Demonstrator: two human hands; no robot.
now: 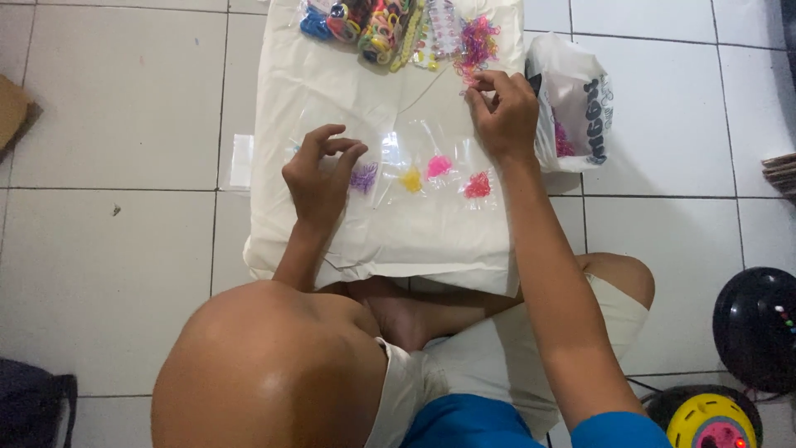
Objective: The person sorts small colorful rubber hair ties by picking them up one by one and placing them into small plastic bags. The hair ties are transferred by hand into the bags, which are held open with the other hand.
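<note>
From the head view, the person sits cross-legged on the tiled floor [124,108] with a cream cloth [390,232] spread in front of the knees; both hands work over it.

The right hand [504,112] has its grip pinched shut, thumb and forefinger tips meeting at the near edge of a loose heap of pink and purple bands [478,41]; whether a single band sits between the fingertips is too small to tell; the heap lies just beyond that grip, away from the body, touching or nearly touching the fingertips.

The left hand [319,174] hovers with fingers curled and half open, holding nothing that shows; just to the right of its grip, almost at the fingertips, lies a small clear bag with purple bands [363,177]; further right in the same row, each a little apart, lie the yellow bag [412,179], the pink bag [439,166] and the red bag [478,185]; the row's long axis runs across the cloth from left grip toward right forearm; the red bag lies below the right grip, nearer the body.

Beyond both grips, at the cloth's far edge, sit clear packs of multicoloured bands [365,21]; right of the right grip stands a white plastic bag [576,99]; a small empty-looking clear sleeve [241,160] lies on the floor left of the left grip.
</note>
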